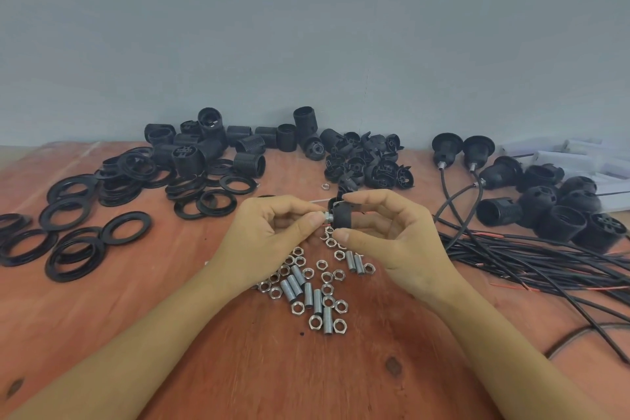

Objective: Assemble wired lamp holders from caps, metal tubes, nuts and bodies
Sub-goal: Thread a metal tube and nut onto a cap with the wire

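A reddish wooden counter (238,368) is sitting against a grey wall, strewn with lamp-holder parts, two hands meeting above its middle.
The right hand (392,232) is gripping a black cap (342,219), its fingers (354,196) curling round it, while the left hand (269,232) is pinching the metal tube (328,216) sticking out of the cap's left side. Loose nuts (327,278) are lying just below the hands, with rings (78,215) left, bodies (211,143) behind and wires (528,259) right.

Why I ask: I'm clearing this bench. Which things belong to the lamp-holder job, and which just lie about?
Job: black cap gripped by right hand; metal tube pinched by left hand; loose nuts and tubes; cap pile; threaded bodies; cables.
Lying about: black rings; white boxes.
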